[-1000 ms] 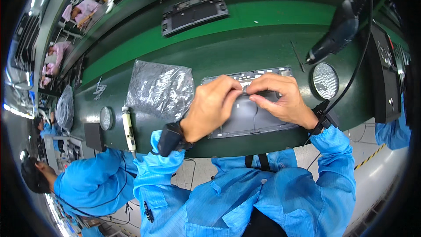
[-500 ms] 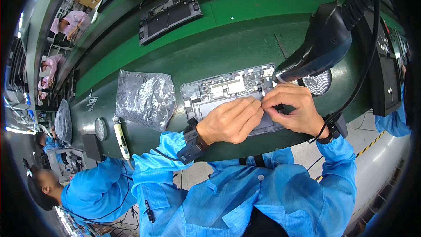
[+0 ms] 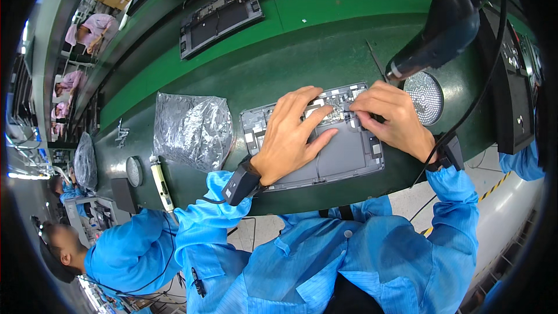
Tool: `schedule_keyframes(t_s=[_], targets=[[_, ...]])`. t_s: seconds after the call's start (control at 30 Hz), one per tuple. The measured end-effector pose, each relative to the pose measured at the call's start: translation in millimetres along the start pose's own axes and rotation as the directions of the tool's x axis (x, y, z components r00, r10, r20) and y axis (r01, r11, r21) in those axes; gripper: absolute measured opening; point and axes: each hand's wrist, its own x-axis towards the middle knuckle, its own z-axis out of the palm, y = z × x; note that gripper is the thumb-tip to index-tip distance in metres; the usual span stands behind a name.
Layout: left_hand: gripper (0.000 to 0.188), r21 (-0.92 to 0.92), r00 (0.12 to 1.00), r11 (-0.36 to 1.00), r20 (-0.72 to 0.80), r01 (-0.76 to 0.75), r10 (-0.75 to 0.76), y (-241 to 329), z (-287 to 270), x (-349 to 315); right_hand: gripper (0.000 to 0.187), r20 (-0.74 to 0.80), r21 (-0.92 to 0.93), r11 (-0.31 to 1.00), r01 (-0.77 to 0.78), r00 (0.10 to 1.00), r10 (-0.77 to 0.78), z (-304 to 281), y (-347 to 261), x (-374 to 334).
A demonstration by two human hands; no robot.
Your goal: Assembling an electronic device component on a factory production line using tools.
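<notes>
An opened thin grey tablet-like device (image 3: 349, 160) lies on the bench in front of me, its circuit board along the far side and dark flat panels nearer me. My left hand (image 3: 293, 134) rests on the device's left and middle part with fingers spread, covering some of the board. At the board's right end, my right hand (image 3: 392, 115) has thumb and forefinger pinched together close above the surface. Whatever is between those fingertips is hidden. Just beyond the right hand hangs a black powered hand tool (image 3: 433, 38) with a pale tip and a coiled cable.
Right of the device sits a round dotted dish (image 3: 423, 97). To its left lie a crumpled clear plastic bag (image 3: 193, 131) and a pale-yellow pen-shaped tool (image 3: 161, 183). Another opened device (image 3: 221, 18) lies on the far green strip. A co-worker in blue (image 3: 128, 250) sits at the left.
My left hand has opened from a pinch and moved left, spreading over the device. My right hand has shifted slightly toward the board's far edge. The black tool has swung right and away.
</notes>
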Motion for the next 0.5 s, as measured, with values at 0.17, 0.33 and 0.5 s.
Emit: schedule_keyframes(t_s=[0.17, 0.33, 0.5], targets=[[0.055, 0.061, 0.996, 0.998, 0.084, -0.004, -0.001, -2.2, 5.9, -6.6, 0.029, 0.089, -0.096, 0.99, 0.107, 0.991, -0.098, 2.0, 7.1, 4.0], [0.06, 0.036, 0.993, 0.999, 0.116, 0.0, -0.004, -4.3, 8.6, -8.9, 0.029, 0.115, -0.12, 0.987, 0.11, 0.989, -0.097, -0.4, 1.3, 5.0], [0.06, 0.037, 0.991, 0.999, 0.134, -0.008, 0.003, -3.8, 9.2, -7.8, 0.03, 0.148, -0.123, 0.984, 0.126, 0.983, -0.107, -1.1, 3.2, 4.3]])
